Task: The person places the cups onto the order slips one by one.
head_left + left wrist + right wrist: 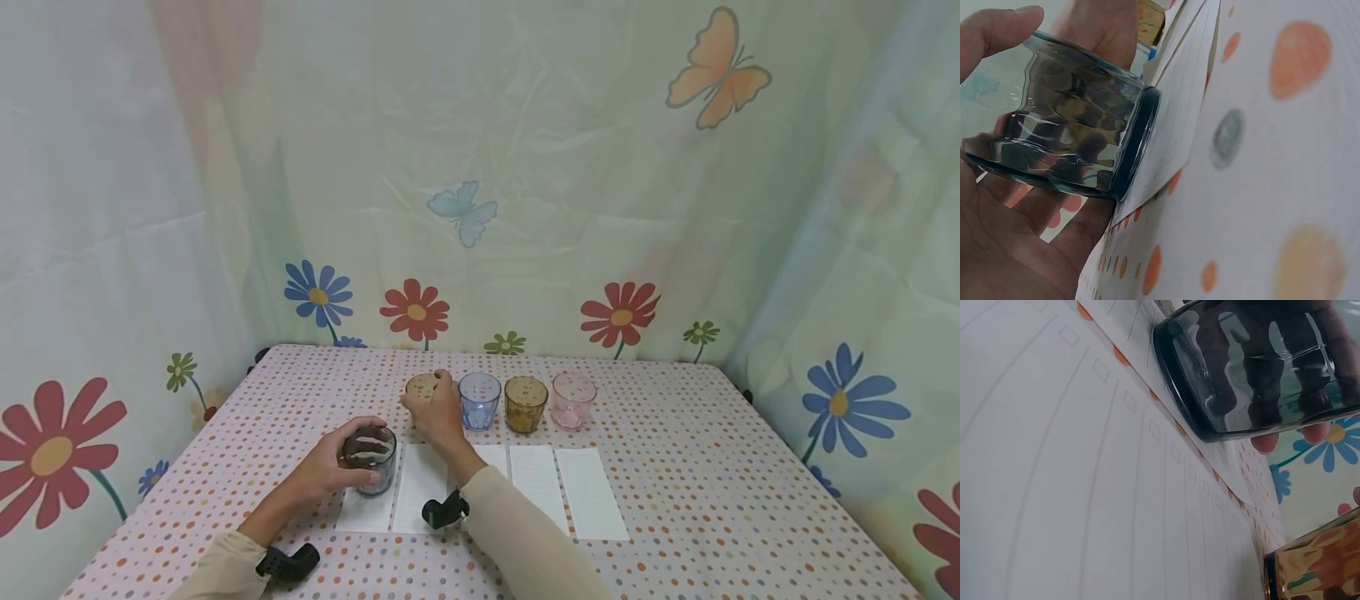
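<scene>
Left hand fingers wrap the dark smoky glass tumbler (on white paper strip); right hand fingers clasp the amber glass tumbler; three tumblers untouched.

dark glass cup upright on a paper sheet; amber cup in the row behind.

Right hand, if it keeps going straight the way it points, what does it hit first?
The right hand points away from the person and already touches the amber glass at the left end of the row. Past that glass the dotted table looks free up to the flowered backdrop, though depth is unclear.
</scene>
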`<state>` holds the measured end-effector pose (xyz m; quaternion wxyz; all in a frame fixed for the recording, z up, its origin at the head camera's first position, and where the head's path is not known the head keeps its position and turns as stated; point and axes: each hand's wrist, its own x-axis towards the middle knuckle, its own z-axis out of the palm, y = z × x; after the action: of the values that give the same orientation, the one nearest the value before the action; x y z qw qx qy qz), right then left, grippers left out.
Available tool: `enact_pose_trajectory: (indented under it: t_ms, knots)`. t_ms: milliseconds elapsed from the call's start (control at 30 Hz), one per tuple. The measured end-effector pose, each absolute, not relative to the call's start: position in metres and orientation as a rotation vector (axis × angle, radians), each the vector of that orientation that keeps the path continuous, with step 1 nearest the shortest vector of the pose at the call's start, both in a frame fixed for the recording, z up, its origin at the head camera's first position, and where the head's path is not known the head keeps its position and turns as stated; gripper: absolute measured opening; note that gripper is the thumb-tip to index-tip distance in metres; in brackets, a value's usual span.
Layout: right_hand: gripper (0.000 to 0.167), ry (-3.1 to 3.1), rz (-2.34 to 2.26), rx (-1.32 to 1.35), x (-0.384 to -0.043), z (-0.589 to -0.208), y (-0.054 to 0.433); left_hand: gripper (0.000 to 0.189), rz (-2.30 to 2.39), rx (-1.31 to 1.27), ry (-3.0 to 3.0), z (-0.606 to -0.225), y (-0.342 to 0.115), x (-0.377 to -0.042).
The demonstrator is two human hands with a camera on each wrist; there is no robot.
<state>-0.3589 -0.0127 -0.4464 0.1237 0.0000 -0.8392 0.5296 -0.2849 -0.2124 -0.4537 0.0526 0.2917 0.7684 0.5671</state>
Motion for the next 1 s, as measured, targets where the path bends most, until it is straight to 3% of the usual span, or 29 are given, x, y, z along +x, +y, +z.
enact_pose_trajectory:
  t_ms: [1000]
  knots:
    - [0.072, -2.347, 1.576, 0.192, -0.337, -0.445, -0.002, 0.068, 1.712, 0.857, 2.359, -0.453, -0.212, -0.283]
